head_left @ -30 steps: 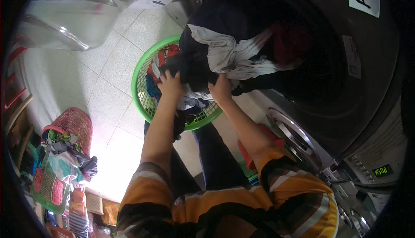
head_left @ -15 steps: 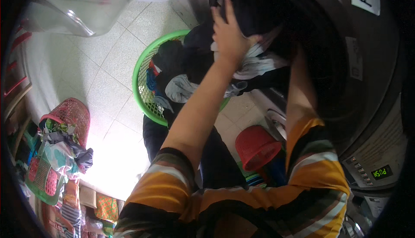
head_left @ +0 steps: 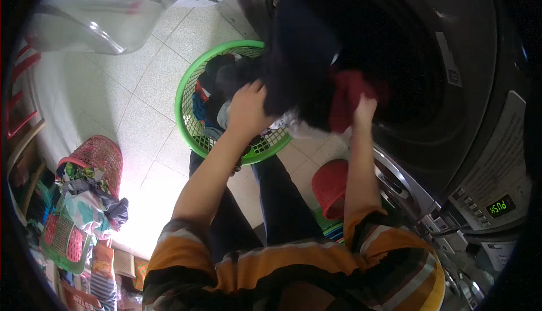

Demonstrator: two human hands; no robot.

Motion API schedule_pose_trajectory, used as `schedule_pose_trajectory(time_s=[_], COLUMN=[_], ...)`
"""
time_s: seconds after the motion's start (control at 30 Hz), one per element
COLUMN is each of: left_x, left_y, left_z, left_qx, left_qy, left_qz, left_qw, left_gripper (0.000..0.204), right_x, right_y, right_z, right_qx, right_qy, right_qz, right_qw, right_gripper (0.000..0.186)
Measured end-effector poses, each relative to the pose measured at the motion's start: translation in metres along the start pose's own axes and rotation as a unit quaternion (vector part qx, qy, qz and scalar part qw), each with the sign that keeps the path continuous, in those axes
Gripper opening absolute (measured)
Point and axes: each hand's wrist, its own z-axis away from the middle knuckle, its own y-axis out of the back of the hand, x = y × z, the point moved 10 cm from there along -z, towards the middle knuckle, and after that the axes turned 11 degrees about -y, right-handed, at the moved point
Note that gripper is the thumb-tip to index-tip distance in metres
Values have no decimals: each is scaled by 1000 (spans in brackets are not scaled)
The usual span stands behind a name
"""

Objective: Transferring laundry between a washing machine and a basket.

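Note:
Over the green laundry basket (head_left: 182,99), my left hand (head_left: 247,109) is closed on a bunch of dark clothes (head_left: 299,51); its fingertips are partly buried in the cloth. The dark clothes stretch from the basket up to the round opening of the machine drum (head_left: 389,46). At that opening my right hand (head_left: 365,110), blurred by motion, grips a dark red cloth (head_left: 345,99). A whitish garment (head_left: 305,129) hangs between my hands near the basket's right rim. Inside the basket lie more black, grey and blue clothes (head_left: 226,77).
A red bucket (head_left: 330,187) stands below my right forearm. Further left, a pink basket (head_left: 104,156) holds heaped clothes, with a green and pink basket (head_left: 65,240) beside it. A large clear plastic container (head_left: 107,12) is at the upper left. The machine's lit display (head_left: 501,206) is at the right.
My left hand has come down and left from the drum opening to the basket with dark clothes. My right hand has emerged from the drum with the dark red cloth.

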Motion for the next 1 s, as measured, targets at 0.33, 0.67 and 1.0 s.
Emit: schedule_pose_trajectory(time_s=[0.33,0.67,1.0], left_x=[-86,-84,-49], left_y=[-47,50,1], left_z=[124,11,-126], left_qx=[-134,-78,194], left_qy=[129,103,119], left_qz=[-192,-124,-49], left_qw=[964,984,973], left_gripper=[27,34,135], right_x=[-3,79,-30], right_y=[-172,-280,12], right_z=[233,172,110], right_qx=[-111,-287,142], right_qy=[332,242,56], right_qz=[247,225,82], right_qw=[904,899,985], right_gripper=[51,40,51])
